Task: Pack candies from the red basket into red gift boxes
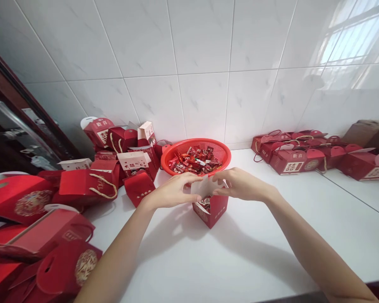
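Observation:
A small red box stands upright on the white table, its top flaps raised and their pale insides showing. Wrapped items are partly visible through its opening. On the left side of the box, my left hand has its thumb and fingers around a pale flap. From the right, my right hand holds the flaps at the box's other side, fingers curled. Just behind the box sits a red plastic basket holding many wrapped candies.
Red boxes, several of them open, crowd the table's left side. More red boxes with handles stand at the back right, near a brown box. A tiled wall rises behind the white table.

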A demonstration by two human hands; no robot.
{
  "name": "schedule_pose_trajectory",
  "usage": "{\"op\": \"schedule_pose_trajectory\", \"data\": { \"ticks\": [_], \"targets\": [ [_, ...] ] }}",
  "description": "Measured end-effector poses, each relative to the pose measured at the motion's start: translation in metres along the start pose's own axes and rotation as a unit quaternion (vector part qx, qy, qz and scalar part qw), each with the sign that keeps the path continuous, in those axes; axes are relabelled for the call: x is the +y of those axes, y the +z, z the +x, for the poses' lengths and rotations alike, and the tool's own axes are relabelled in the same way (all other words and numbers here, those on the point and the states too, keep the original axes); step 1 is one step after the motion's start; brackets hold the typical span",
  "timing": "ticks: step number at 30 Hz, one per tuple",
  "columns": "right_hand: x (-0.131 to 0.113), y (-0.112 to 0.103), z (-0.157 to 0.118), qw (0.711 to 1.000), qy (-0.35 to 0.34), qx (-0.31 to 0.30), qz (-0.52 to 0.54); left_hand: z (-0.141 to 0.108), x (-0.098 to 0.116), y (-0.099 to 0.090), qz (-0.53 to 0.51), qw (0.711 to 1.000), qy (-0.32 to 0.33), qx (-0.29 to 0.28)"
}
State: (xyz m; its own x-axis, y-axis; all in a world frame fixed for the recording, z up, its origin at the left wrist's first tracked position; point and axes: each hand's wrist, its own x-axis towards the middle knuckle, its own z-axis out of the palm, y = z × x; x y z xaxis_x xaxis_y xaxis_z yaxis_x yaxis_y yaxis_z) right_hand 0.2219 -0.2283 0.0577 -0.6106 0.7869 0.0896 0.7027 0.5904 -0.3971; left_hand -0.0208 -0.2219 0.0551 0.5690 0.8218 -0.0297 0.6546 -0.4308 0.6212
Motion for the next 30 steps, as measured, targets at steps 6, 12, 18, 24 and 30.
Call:
{"op": "schedule_pose_trajectory", "data": {
  "ticks": [6, 12, 18, 24, 30],
  "targets": [
    [0.019, 0.061, -0.015, 0.972, -0.010, 0.214, -0.095, -0.001, 0.015, 0.009, 0.003, 0.993, 0.099, -0.069],
    [0.039, 0.098, -0.020, 0.939, -0.022, 0.343, 0.016, 0.001, 0.019, 0.013, -0.011, 0.990, 0.091, -0.107],
    [0.031, 0.100, -0.023, 0.937, -0.053, 0.313, 0.148, 0.017, 0.003, 0.031, 0.001, 0.996, 0.056, 0.063],
    [0.019, 0.101, -0.022, 0.937, -0.041, 0.304, 0.170, 0.023, -0.003, 0.045, 0.016, 0.994, 0.041, 0.099],
    [0.018, 0.102, -0.020, 0.960, -0.022, 0.263, 0.087, 0.025, 0.001, 0.052, 0.060, 0.994, 0.034, 0.087]
  ]
}}
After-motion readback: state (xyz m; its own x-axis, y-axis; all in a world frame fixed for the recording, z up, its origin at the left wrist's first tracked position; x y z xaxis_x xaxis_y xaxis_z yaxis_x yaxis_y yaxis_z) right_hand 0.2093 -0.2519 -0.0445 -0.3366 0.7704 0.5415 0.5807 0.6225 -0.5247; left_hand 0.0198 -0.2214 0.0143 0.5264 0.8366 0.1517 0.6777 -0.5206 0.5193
